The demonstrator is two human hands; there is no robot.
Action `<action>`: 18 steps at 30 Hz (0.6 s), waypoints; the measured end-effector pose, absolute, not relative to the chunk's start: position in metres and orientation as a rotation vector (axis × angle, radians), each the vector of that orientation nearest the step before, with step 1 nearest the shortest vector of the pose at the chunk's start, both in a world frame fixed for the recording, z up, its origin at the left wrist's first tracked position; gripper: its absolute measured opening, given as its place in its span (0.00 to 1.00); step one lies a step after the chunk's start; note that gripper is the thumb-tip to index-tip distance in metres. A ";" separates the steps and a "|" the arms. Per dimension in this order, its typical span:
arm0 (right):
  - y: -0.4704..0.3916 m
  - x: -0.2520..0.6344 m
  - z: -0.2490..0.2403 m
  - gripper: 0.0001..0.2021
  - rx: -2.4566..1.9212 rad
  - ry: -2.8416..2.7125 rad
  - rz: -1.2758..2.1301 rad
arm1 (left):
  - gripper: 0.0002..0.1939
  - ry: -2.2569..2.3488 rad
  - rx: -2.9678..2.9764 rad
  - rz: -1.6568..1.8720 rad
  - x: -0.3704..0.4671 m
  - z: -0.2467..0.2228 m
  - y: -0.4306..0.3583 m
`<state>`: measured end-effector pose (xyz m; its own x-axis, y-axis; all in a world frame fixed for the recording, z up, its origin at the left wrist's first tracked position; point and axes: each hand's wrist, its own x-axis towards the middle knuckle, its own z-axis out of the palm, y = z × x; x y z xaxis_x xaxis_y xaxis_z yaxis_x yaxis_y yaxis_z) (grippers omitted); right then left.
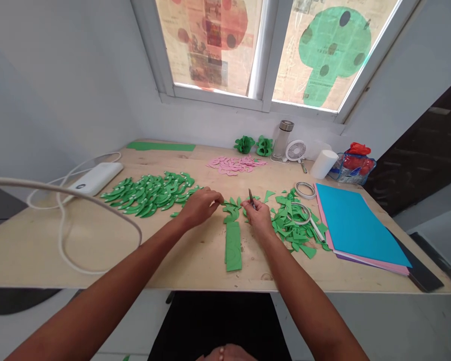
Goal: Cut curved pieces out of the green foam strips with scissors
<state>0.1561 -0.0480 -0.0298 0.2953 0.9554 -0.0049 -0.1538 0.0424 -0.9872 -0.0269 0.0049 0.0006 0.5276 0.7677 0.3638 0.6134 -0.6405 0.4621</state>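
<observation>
My left hand [202, 204] is over the middle of the table, thumb and fingertips pinched together at the edge of some small green paper pieces [233, 202]. Whatever it pinches is too small to make out. Opposite it, my right hand [258, 216] is closed around dark pointed scissors [251, 197], blades pointing away from me; its fingertips are beside the same pieces. Between the hands lies a curved green cutout [231, 214]. Nearer to me is a stack of green paper strips [233, 248] with curved outlines on it.
Green crescent cutouts [150, 193] are heaped at left, beside a white power bank [97, 178] with a looping cable. Green scraps [296, 225], a magnifying glass [300, 213] and coloured sheets [357, 220] lie at right. Pink cutouts [233, 164], a bottle [281, 140] and a fan [295, 150] are behind.
</observation>
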 end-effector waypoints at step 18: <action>-0.045 0.162 -0.025 0.11 -1.205 -0.735 1.009 | 0.13 0.860 2.862 -0.101 0.027 0.038 0.056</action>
<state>0.1623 -0.0451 -0.0252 0.3974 0.9162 -0.0520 -0.2311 0.0451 -0.9719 0.0265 0.0559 0.0382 0.8332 0.5423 -0.1080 0.5526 -0.8240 0.1250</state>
